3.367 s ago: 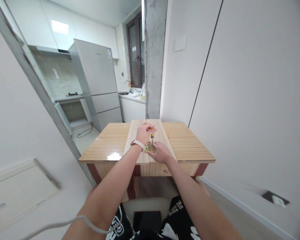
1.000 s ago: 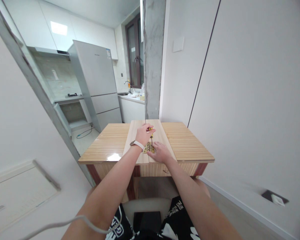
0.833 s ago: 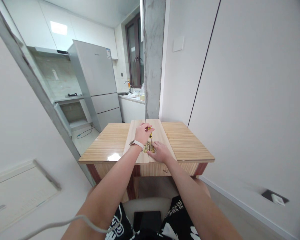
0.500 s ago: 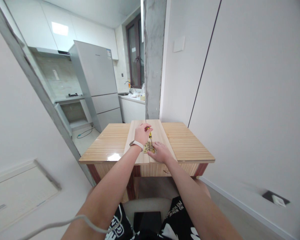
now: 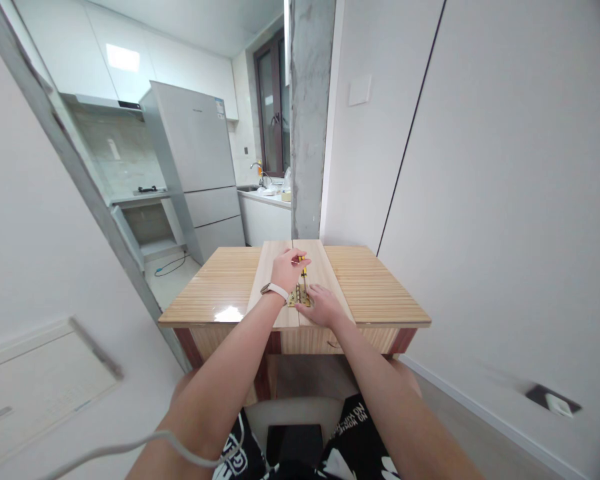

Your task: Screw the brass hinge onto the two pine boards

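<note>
My left hand, with a watch on its wrist, grips the yellow and black handle of a screwdriver. The shaft points down at a brass-coloured hinge, which lies across the seam between two pale wooden boards. My right hand rests low on the right board, its fingers stretched toward the hinge's right leaf and the screwdriver tip. Whether those fingers pinch a screw is too small to tell. Part of the hinge is hidden by my hands.
The boards lie on a striped wooden table with a drawer below. A white cable crosses my left forearm. Beyond the table stand a grey fridge, a concrete pillar and a sink counter. A white wall rises on the right.
My left hand has shifted slightly to the right and the screwdriver stands more upright over the hinge. My right hand stays in nearly the same place.
</note>
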`<state>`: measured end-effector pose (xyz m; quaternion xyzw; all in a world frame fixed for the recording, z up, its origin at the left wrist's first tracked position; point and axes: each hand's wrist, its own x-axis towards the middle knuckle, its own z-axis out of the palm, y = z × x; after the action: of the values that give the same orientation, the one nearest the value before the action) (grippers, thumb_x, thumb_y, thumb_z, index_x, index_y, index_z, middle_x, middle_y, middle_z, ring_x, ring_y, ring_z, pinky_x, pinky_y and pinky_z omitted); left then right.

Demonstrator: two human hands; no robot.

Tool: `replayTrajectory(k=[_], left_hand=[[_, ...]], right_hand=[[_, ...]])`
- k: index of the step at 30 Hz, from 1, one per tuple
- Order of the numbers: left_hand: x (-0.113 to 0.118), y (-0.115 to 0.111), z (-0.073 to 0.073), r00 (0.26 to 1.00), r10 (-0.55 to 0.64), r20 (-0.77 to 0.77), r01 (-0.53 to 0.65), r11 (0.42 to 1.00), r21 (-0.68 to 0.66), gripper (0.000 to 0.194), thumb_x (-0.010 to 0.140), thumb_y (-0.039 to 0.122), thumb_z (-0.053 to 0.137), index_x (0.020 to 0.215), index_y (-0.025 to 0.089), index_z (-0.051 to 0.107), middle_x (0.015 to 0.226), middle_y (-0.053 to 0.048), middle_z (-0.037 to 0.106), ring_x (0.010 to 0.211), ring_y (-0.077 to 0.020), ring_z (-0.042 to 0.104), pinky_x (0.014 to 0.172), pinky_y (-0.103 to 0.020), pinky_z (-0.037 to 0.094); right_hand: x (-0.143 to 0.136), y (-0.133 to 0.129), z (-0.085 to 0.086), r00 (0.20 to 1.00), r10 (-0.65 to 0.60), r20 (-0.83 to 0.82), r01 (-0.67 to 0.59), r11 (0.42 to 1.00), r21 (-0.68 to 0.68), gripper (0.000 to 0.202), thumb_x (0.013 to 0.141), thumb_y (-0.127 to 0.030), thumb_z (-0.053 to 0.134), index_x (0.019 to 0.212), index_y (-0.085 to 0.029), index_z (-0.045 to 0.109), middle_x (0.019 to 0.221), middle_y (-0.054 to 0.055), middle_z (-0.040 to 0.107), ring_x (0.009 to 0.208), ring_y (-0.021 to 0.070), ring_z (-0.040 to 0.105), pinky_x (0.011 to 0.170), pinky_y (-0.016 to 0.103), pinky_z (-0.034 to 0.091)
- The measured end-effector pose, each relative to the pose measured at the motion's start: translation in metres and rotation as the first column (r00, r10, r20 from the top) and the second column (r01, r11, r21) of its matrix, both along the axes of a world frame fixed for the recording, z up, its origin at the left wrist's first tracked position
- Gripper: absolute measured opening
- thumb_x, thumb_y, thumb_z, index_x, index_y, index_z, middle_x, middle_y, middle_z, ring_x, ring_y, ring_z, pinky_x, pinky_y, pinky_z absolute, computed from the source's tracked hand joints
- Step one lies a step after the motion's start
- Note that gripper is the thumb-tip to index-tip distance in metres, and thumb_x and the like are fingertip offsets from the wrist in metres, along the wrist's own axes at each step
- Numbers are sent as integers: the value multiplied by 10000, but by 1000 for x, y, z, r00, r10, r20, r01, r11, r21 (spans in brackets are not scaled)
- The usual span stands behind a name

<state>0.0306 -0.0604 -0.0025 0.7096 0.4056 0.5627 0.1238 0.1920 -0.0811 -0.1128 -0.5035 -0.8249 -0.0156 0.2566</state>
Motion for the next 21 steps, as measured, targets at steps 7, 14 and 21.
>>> replayTrajectory(k=[7, 14, 21], left_hand=[[0, -1, 3, 998, 53, -35, -54, 998, -26, 128, 846, 186, 757, 972, 212, 760, 927, -29, 693, 762, -139, 660, 802, -307, 566], [5, -3, 3, 995, -95, 16, 96, 993, -68, 266, 904, 85, 638, 1124, 211, 719, 1112, -68, 729, 928, -161, 701, 848, -307, 604], [4, -3, 2, 997, -74, 36, 76, 995, -58, 153, 845, 212, 778, 993, 199, 747, 983, -48, 728, 810, -142, 695, 798, -297, 606]], right_hand=[[1, -1, 0, 1000, 10, -7, -10, 1000, 13, 574, 895, -664, 584, 1268, -230, 623, 1196, 121, 647, 1168, 272, 559, 1024, 387, 396], [-1, -3, 1, 1000, 11, -13, -11, 999, 30, 556, 898, -663, 580, 1226, -218, 632, 1156, 118, 655, 1127, 265, 568, 1004, 374, 399], [-1, -3, 4, 1000, 7, -2, -7, 1000, 3, 554, 898, -664, 576, 1230, -224, 630, 1162, 120, 648, 1140, 271, 562, 1003, 380, 395]])
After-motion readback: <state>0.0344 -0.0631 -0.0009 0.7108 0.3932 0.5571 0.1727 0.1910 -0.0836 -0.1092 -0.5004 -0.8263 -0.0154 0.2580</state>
